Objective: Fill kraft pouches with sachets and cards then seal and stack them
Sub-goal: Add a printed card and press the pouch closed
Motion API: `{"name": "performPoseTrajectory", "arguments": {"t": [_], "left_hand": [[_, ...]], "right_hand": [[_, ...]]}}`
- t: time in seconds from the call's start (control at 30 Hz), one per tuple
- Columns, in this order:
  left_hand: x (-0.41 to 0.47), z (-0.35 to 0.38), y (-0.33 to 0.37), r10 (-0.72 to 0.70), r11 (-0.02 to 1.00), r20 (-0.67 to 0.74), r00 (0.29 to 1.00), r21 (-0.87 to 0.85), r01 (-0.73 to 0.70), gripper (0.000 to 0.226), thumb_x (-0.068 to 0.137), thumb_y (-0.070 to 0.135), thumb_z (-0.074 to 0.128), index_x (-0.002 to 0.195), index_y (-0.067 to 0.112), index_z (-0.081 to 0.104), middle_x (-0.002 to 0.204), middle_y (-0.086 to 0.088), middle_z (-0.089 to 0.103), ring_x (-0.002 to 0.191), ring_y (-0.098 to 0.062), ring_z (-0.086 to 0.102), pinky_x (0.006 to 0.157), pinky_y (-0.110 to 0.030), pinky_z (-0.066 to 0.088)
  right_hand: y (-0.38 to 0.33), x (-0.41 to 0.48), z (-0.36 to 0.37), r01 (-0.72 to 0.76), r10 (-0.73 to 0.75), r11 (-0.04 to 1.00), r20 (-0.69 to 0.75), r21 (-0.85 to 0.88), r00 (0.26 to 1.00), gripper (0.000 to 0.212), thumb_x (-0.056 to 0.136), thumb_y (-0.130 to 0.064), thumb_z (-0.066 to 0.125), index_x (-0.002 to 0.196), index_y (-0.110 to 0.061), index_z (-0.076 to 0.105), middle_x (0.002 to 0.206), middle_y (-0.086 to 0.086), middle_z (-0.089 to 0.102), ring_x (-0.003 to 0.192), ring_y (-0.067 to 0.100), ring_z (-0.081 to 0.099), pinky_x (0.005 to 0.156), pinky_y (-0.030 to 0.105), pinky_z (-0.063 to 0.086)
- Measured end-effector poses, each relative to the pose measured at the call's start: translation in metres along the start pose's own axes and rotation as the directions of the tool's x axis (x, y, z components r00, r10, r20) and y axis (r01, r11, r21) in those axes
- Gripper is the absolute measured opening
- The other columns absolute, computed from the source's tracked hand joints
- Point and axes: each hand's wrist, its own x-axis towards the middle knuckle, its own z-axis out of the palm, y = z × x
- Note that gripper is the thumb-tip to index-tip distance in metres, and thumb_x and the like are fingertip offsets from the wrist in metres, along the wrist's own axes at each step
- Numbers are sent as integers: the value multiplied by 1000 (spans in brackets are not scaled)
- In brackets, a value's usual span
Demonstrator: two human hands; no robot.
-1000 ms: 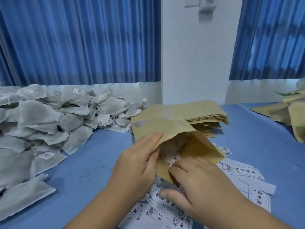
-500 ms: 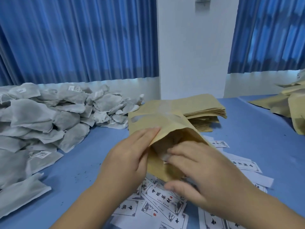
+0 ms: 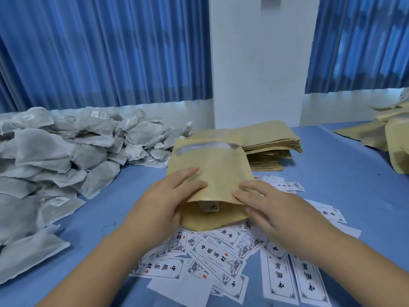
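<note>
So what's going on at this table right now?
A person is packing a kraft pouch. The left hand and right hand hold it by its open mouth, where a card shows inside. Loose cards lie beneath, sachets are piled left, empty pouches stacked behind.

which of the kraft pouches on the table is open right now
The kraft pouch held between the left hand and right hand: its near mouth gapes, with a card visible inside. The stacked pouches behind it lie flat.
</note>
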Motion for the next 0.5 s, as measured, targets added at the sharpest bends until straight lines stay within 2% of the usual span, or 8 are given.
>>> {"name": "performPoseTrajectory", "arguments": {"t": [0.1,0.17,0.23,0.33,0.43,0.5], "left_hand": [[2,6,-4,16,999,153,988,35,-21,69,71,-13,50,128,26,58,151,20,22,146,-13,21,115,-37,27],[1,13,-4,-20,999,322,947,39,7,71,78,-1,49,139,36,44,152,25,8,147,-6,4,119,-30,17],[0,20,-5,-53,998,461,886,56,30,75,85,15,46,147,48,20,155,27,-5,145,-1,-10,119,-24,6],[-1,23,-4,-100,995,537,838,68,75,63,97,39,39,151,46,7,155,27,-12,142,2,-21,116,-22,-3],[-2,28,6,-152,987,590,793,127,95,64,100,50,30,154,31,2,156,19,-17,144,-5,-22,116,-24,-4],[-5,34,16,-190,979,632,751,181,95,69,100,55,23,153,25,-8,155,14,-25,144,-10,-23,115,-24,-6]], "right_hand": [[5,0,3,3,-12,996,98,85,995,38,100,-36,39,136,-42,46,144,-26,32,123,4,44,98,29,43],[9,-1,5,3,-13,996,116,85,993,33,98,-32,42,129,-33,53,141,-23,37,125,5,43,99,31,43],[10,-3,8,-11,2,998,143,66,990,33,94,-27,43,125,-30,54,143,-22,35,127,3,39,100,27,40],[11,-3,13,-8,2,999,150,39,989,34,93,-21,44,125,-30,54,143,-22,36,129,3,34,100,25,40],[10,2,15,40,-33,998,111,-57,993,33,95,-21,46,122,-33,59,132,-22,48,119,9,41,90,27,44],[6,6,12,104,-95,976,52,-191,994,24,86,-20,62,102,-36,71,106,-21,63,95,15,49,74,26,44]]}}
